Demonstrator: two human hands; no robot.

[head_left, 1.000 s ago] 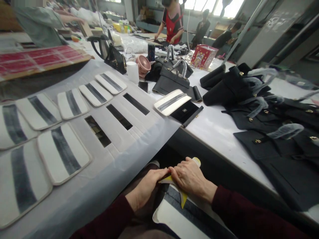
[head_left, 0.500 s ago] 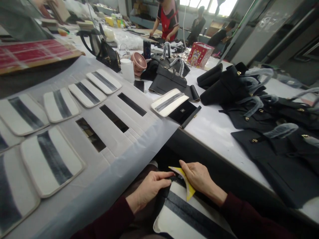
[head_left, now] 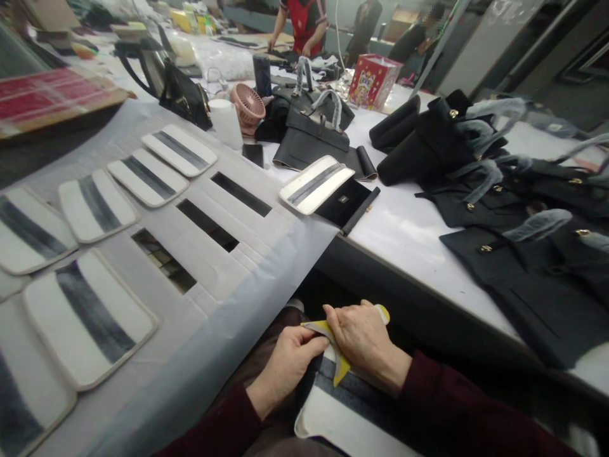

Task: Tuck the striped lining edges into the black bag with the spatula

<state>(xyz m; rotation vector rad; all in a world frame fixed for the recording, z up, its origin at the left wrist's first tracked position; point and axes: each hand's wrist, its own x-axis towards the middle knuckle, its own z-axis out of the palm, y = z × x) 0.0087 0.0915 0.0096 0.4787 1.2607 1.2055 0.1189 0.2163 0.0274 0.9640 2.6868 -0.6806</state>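
In the lower middle, a black-and-white bag panel lies over my lap. My left hand pinches the panel's far edge between thumb and fingers. My right hand is wrapped round a yellow tool with a crescent-shaped, pale-edged head. The tool's rounded yellow-and-white end shows beyond the knuckles; its middle is hidden by the hand. The curved edge of the head rests at the panel's edge, close beside my left thumb. My fingers cover the exact point of contact.
Several white panels with dark stripes lie on the grey-covered table at left. Black handbags with wrapped handles fill the right-hand table. An open bag piece, a pink fan and a red box sit farther back. A co-worker stands beyond.
My right hand has moved left with the yellow tool, now nearer my left hand, and the tool's far end has come into view. My left hand has shifted slightly left along the panel's edge.
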